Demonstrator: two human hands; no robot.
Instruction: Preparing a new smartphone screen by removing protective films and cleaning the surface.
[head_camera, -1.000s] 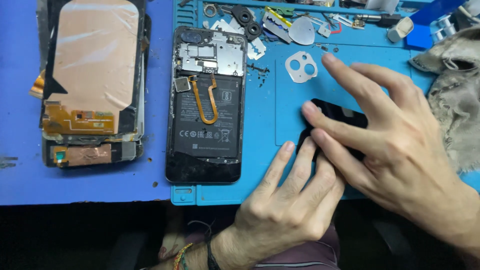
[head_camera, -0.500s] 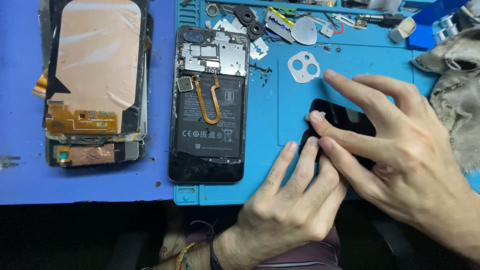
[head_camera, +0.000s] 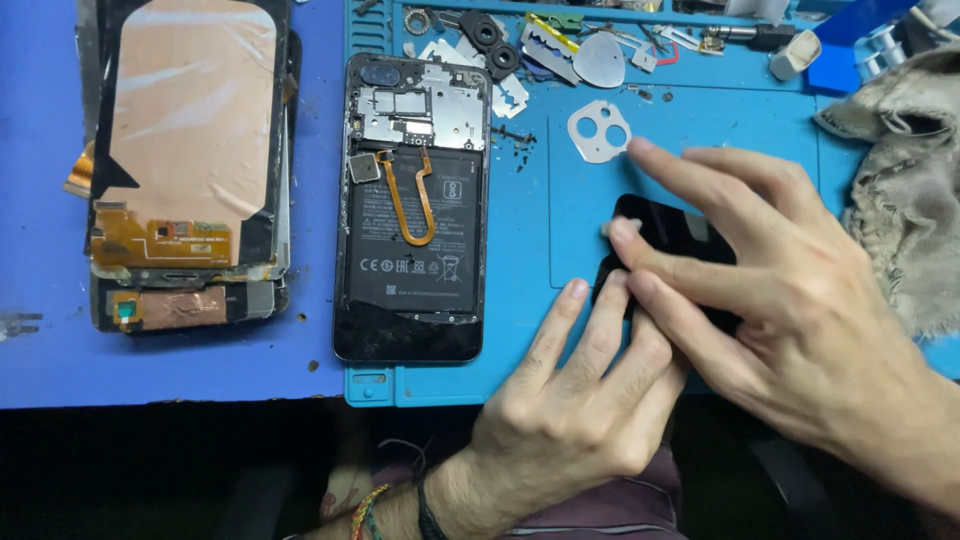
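Both hands press on a black back cover (head_camera: 660, 225) lying flat on the blue mat (head_camera: 700, 130), right of the opened phone (head_camera: 415, 210). The left hand (head_camera: 570, 410) lays its fingers on its near-left edge; the right hand (head_camera: 790, 300) spreads flat across it. It looks thin, light, glossy and likely brittle, best gripped by its edges.

Blue bench (head_camera: 40, 200) with blue repair mat (head_camera: 520, 330), stacked screen panels (head_camera: 185, 160), grey rag (head_camera: 905, 180).

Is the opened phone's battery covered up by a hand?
No, the opened phone lies bare left of both hands, which press on the black cover.
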